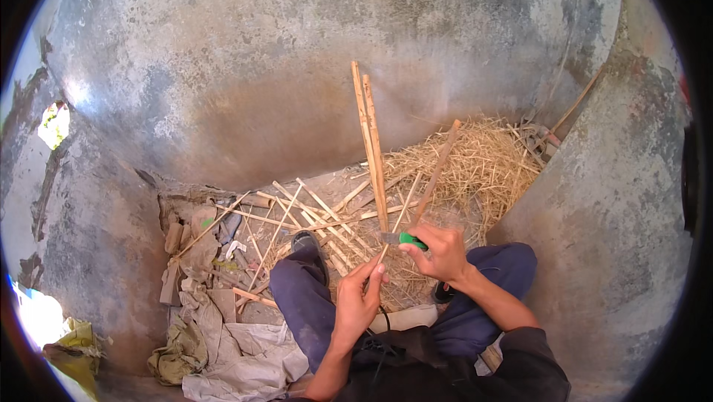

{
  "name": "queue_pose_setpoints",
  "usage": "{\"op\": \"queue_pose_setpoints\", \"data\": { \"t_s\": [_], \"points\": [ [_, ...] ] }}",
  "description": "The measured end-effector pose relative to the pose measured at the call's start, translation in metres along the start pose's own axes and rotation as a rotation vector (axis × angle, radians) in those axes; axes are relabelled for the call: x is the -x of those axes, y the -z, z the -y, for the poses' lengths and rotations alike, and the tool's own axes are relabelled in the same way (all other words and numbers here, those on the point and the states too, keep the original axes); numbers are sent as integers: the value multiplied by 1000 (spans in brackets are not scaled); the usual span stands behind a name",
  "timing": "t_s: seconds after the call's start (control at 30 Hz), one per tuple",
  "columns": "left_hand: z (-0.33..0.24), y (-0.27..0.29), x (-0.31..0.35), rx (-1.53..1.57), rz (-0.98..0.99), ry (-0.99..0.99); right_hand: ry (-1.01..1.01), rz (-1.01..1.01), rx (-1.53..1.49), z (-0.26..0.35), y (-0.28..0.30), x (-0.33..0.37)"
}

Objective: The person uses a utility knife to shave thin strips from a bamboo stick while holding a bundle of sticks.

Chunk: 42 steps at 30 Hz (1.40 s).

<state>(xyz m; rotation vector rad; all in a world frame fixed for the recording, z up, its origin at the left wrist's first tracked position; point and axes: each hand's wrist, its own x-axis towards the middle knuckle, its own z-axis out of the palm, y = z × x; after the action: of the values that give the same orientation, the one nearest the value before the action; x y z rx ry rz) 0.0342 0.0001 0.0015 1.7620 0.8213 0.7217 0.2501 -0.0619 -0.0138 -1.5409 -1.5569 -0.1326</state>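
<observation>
My left hand (359, 298) pinches the lower end of a thin pale stick (402, 209), which slants up and away to the right. Closed around a green-handled knife (413, 241) is my right hand (444, 255). Its short grey blade (391, 238) points left and lies against or just over the stick; I cannot tell which. Just beyond the blade stand two long pale sticks (370, 128), close together and tilted, their upper ends near the wall. A browner stick (439, 168) rises behind my right hand, its lower end hidden there.
Several cut sticks (327, 213) lie crossed on the floor left of centre. A heap of straw-like shavings (475, 160) rests against the wall (297, 53) on the right. Crumpled pale sacks (241, 354) and brick pieces (174, 238) are at lower left. My legs (301, 294) frame the work.
</observation>
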Motion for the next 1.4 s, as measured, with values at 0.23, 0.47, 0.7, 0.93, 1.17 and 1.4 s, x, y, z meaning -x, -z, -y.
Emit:
{"op": "queue_pose_setpoints", "data": {
  "t_s": [0.23, 0.47, 0.7, 0.93, 1.17, 1.4],
  "points": [
    [3, -12, -4, -30, -82, -123, 54, 21, 14, 8, -6, 3],
    [3, -15, -3, -42, -116, -165, 91, -27, 77, 2, -5, 0],
    [5, 1, 31, -112, 7, 13, -186, -270, 274, -81, 41, -34],
    [25, 10, 31, -84, -18, 71, -241, -109, 272, -67, 52, -35],
    [18, 15, 11, -87, -37, 68, -103, -75, 22, -23, 24, -10],
    [18, -2, 9, 183, -27, 77, 13, 80, -10, 8, 6, 6]
  ]
}}
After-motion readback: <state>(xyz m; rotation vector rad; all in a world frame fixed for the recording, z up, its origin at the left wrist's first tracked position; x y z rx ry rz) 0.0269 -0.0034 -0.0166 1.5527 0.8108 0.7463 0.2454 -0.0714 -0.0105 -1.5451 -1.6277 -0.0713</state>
